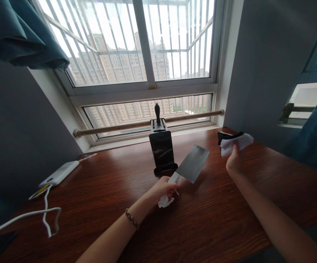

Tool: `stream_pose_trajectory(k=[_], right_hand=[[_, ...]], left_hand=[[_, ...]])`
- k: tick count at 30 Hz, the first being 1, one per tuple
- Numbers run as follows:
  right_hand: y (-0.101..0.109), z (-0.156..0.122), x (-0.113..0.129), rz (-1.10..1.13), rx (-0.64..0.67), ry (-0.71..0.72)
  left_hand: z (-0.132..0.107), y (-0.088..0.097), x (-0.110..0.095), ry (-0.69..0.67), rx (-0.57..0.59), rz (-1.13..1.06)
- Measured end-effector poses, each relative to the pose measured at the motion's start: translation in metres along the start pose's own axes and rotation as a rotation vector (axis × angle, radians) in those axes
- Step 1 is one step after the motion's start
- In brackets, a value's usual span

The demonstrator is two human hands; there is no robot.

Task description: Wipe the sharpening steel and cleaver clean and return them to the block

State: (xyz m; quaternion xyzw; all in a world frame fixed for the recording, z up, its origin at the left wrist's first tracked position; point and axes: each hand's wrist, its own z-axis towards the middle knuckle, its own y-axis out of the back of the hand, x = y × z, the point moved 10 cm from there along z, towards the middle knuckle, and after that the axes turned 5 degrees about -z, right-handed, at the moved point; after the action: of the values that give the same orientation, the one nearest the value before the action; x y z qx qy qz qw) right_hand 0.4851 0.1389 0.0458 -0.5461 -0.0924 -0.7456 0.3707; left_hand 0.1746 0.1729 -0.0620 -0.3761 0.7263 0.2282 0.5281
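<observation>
My left hand (167, 189) is closed round the handle of a cleaver (193, 163), with white tissue (165, 201) wrapped about the grip and showing below my fingers. The broad grey blade points up and to the right, over the table. Farther right, my right hand (234, 160) grips a folded white cloth (231, 145) with black edging, held near the table's far right part. Just left of the blade stands a knife block (162, 149) with a dark glossy front. One black-handled tool (157, 113) sticks up from its top.
The reddish-brown wooden table (106, 219) reaches to the window sill. A white power bank (60, 173) with a white cable (45, 212) lies at the left. Behind the knife block, a metal rail (120, 128) crosses the window. Blue curtains (21, 33) hang on both sides.
</observation>
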Motion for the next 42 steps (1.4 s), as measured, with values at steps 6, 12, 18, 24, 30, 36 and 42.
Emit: stream_pose_trajectory(k=[6,12,18,24,30,36,42], right_hand=[[-0.113,-0.136,0.024,-0.538,0.978,0.649],[-0.132,-0.182,0.012,-0.73,1.223,0.865],[-0.118,-0.129,0.005,-0.826,0.995,0.78],[-0.128,-0.185,0.019,-0.618,1.339,0.873],[-0.121,-0.138,0.013,-0.686,1.132,0.834],[-0.119,-0.134,0.005,-0.771,1.066,0.797],[-0.133,-0.193,0.016,-0.658,1.336,0.849]], left_hand=[[-0.001,0.001,0.0,-0.035,-0.044,0.037],[0.0,0.001,0.0,-0.054,-0.074,0.088],[-0.001,-0.003,-0.004,-0.054,-0.068,0.136],[-0.001,-0.003,-0.003,-0.057,-0.072,0.139],[-0.004,-0.008,-0.007,-0.05,-0.041,0.154],[-0.004,-0.008,-0.005,-0.035,-0.049,0.162],[-0.004,-0.003,-0.001,-0.008,-0.095,0.158]])
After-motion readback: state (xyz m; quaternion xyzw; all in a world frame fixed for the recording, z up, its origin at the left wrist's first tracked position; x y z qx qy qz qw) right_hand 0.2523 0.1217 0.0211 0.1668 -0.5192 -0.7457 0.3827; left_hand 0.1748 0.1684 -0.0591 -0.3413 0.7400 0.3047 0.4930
